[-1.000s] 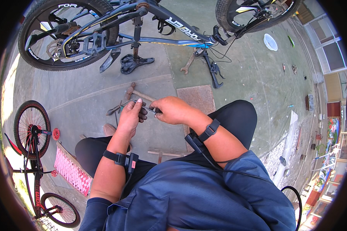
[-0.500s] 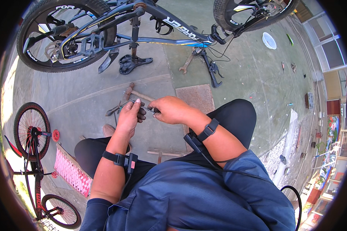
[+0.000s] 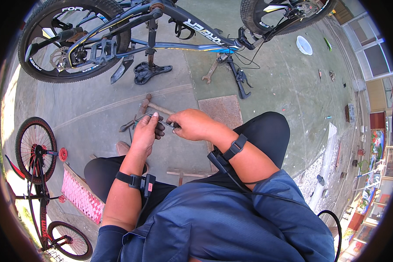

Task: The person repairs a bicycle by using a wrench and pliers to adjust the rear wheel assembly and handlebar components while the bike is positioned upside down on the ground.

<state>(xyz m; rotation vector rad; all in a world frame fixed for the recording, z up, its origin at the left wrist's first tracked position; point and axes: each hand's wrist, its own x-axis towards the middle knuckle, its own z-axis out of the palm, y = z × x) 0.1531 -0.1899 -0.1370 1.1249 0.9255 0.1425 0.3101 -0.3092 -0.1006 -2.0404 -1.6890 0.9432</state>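
Observation:
Both my hands are together above the ground between my knees. My left hand point(image 3: 146, 130) pinches one end of a thin, dark metal rod point(image 3: 166, 124) between thumb and fingers, its fingertips blackened. The other end is gripped by my right hand point(image 3: 192, 124), whose curled fingers partly hide it; the rod's exact kind is too small to tell. Just beyond them lies a hammer point(image 3: 158, 107) with a wooden handle, its rusty head pointing away to the left. Beside my left hand, a dark-handled tool point(image 3: 127, 126) rests on the ground, partly covered.
An upside-down bicycle point(image 3: 196, 32) stands ahead on its saddle point(image 3: 149, 73) and handlebar point(image 3: 240, 81). An open-ended wrench point(image 3: 210, 72) leans by the handlebar. A flat brown board point(image 3: 225, 111) lies near my right knee. Further off are a white basin point(image 3: 304, 45) and, left, another bicycle point(image 3: 41, 174).
Almost nothing differs. Both hands keep their hold on the thin rod, which has tilted very slightly between them.

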